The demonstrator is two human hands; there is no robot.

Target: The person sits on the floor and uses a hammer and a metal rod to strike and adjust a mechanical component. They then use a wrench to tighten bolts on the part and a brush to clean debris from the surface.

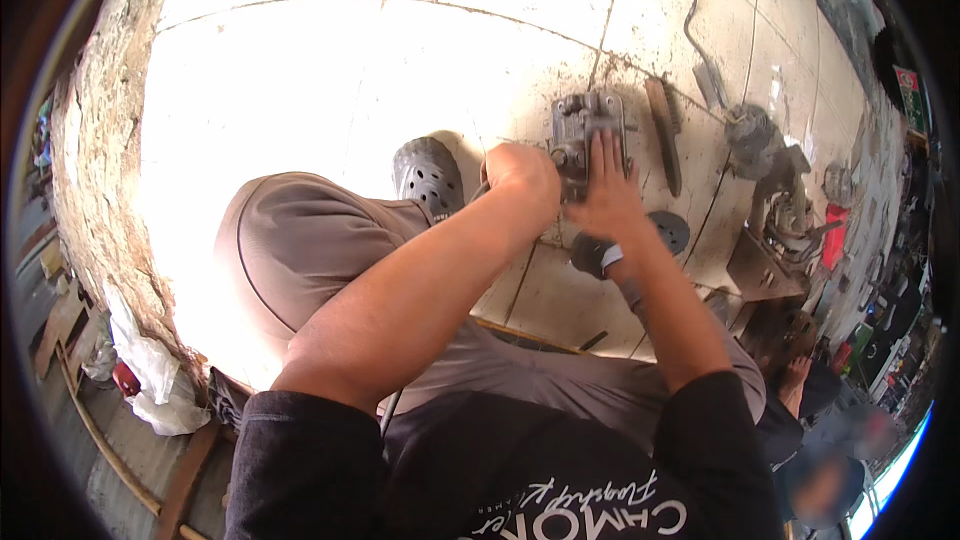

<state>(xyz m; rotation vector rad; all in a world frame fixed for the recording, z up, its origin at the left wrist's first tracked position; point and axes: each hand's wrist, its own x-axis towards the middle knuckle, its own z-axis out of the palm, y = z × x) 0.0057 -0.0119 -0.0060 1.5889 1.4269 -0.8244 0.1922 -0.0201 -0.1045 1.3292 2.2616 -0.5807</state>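
Observation:
My left hand (523, 176) is curled closed beside a grey cast-metal part (574, 118) on the floor. What its fingers hold is hidden behind the wrist; a thin dark cable (393, 408) runs below my left forearm. Flat against the metal part lies my right hand (608, 197), its fingers stretched over the top and right side. The part is blocky, with raised round bosses and a flat flange. Just to its right rests a wire brush (664, 140) with a wooden handle.
My dark clogs (428, 172) stand on the pale tiled floor (290, 70). A bent metal lever (706, 80), a round metal part (752, 132) and a rusty metal assembly (785, 225) lie to the right. Another person's hand (796, 380) shows lower right. A plastic bag (160, 380) is at left.

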